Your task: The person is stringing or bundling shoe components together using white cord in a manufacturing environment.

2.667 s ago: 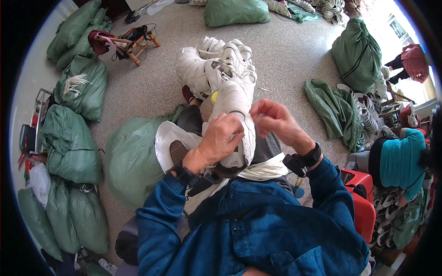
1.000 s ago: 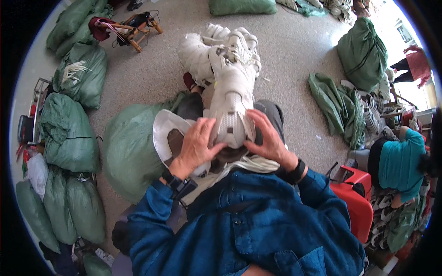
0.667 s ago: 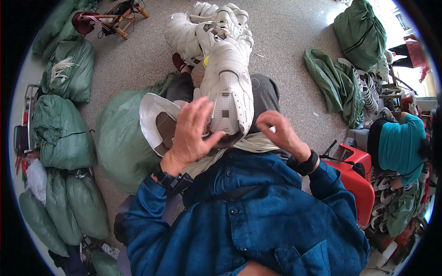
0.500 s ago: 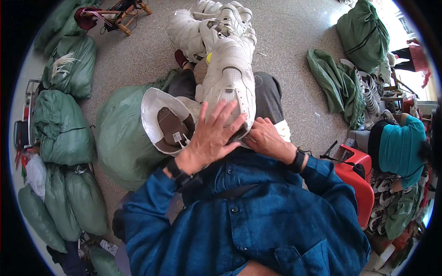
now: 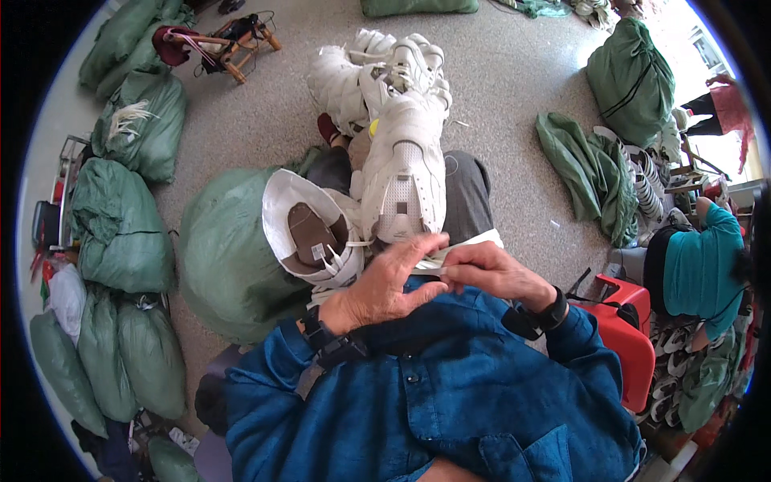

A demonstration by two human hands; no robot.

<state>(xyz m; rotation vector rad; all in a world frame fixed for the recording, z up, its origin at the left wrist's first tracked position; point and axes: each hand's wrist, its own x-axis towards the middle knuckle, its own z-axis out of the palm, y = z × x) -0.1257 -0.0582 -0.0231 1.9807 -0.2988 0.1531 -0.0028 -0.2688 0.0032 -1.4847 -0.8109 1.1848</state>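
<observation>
Your left hand [image 5: 381, 289] and right hand [image 5: 490, 273] pinch a white lace [image 5: 434, 263] just below the white sneaker [image 5: 404, 181]; unsupported on your lap, it risks sliding off.

the left hand [image 5: 384, 287] and right hand [image 5: 490, 271] cover the near end of the white perforated sneaker [image 5: 403, 181], so what the fingers pinch there can't be told. the sneaker hides much of the pile of white shoes [image 5: 369, 68] behind it. the person in the teal shirt [image 5: 700, 269] is cut by the dark rim, as is the red plastic stool [image 5: 622, 337] by a sleeve.
</observation>
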